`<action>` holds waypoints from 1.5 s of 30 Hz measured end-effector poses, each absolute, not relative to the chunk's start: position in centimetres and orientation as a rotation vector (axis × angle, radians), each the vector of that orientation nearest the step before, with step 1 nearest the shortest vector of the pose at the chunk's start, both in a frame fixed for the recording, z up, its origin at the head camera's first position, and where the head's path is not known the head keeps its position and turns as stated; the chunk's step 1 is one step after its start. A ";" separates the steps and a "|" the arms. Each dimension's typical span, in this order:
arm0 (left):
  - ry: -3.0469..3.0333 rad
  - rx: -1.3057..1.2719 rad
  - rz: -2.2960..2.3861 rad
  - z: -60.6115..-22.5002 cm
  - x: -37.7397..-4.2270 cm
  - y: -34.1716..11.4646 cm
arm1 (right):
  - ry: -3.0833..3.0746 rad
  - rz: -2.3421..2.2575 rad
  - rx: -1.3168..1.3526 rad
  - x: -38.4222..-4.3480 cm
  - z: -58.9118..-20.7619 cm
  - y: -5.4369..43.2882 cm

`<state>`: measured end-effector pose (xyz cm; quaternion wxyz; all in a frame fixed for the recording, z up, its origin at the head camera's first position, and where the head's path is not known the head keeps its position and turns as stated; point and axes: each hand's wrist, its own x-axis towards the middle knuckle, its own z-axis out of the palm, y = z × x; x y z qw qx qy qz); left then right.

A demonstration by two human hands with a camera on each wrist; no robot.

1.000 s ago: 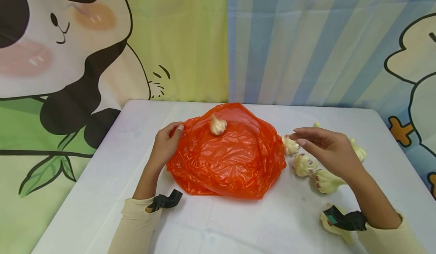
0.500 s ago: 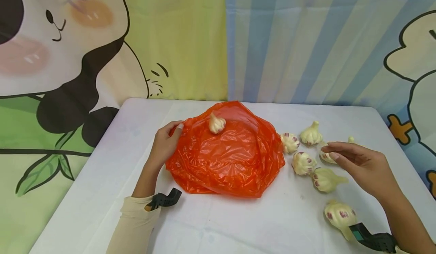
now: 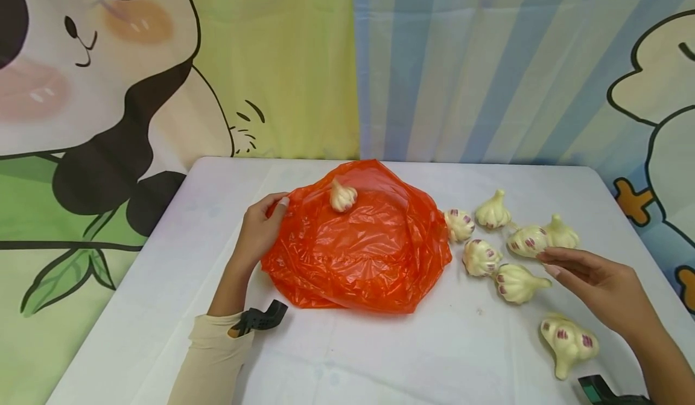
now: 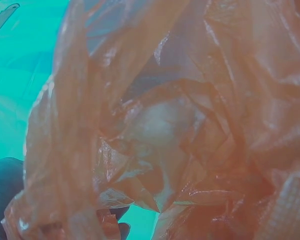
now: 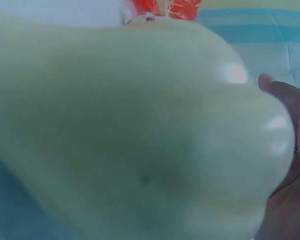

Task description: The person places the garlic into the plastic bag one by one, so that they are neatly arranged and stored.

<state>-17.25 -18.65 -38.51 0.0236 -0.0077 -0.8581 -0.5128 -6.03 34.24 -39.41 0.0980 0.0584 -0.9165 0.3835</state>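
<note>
A red plastic bag (image 3: 353, 254) lies spread on the white table, and my left hand (image 3: 260, 227) pinches its left edge between thumb and fingers. One garlic bulb (image 3: 344, 197) rests on the red plastic near the bag's far side. To the right, my right hand (image 3: 602, 287) hovers with relaxed fingers and holds nothing. Its fingertips are close to another garlic bulb (image 3: 528, 241); whether they touch it, I cannot tell. A large pale garlic bulb (image 5: 155, 125) fills most of the right wrist view. Crumpled bag plastic (image 4: 155, 125) covers the left wrist view.
Several more garlic bulbs lie right of the bag, including one at its edge (image 3: 459, 225), one farther back (image 3: 493, 210) and one near the right wrist (image 3: 569, 341). A printed curtain (image 3: 461, 61) hangs behind the table (image 3: 336, 357).
My right hand has drawn away from the bag, rightward and toward me. The garlic bulb by the right wrist has shifted right and turned. My left hand stays on the bag.
</note>
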 end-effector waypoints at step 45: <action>-2.645 -0.022 -1.619 -38.3 -17.2 -18.5 | -2.696 1.276 0.083 -5.2 -38.8 33.4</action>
